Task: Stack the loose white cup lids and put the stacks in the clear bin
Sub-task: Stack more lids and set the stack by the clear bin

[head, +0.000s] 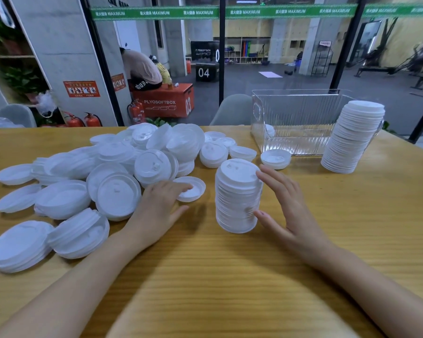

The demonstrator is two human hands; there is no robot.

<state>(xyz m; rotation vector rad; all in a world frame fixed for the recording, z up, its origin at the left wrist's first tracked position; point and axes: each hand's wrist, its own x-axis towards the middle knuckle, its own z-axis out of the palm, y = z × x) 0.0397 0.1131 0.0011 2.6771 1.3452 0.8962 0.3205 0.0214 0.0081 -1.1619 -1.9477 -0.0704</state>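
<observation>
A pile of loose white cup lids [122, 167] covers the left half of the wooden table [230, 276]. My left hand [159, 208] lies flat beside the pile, its fingertips touching one upturned lid [193, 191]. A short stack of lids [237, 196] stands upright in the middle. My right hand [286, 206] is spread against the stack's right side, fingers near its top and thumb near its base. The clear bin [296, 123] stands at the back right, with one lid visible inside. A taller, leaning stack [352, 137] stands right of the bin.
A single lid [275, 159] lies in front of the bin. A grey chair back [232, 108] rises behind the table's far edge. Bare table surface lies in front of my arms and at the right.
</observation>
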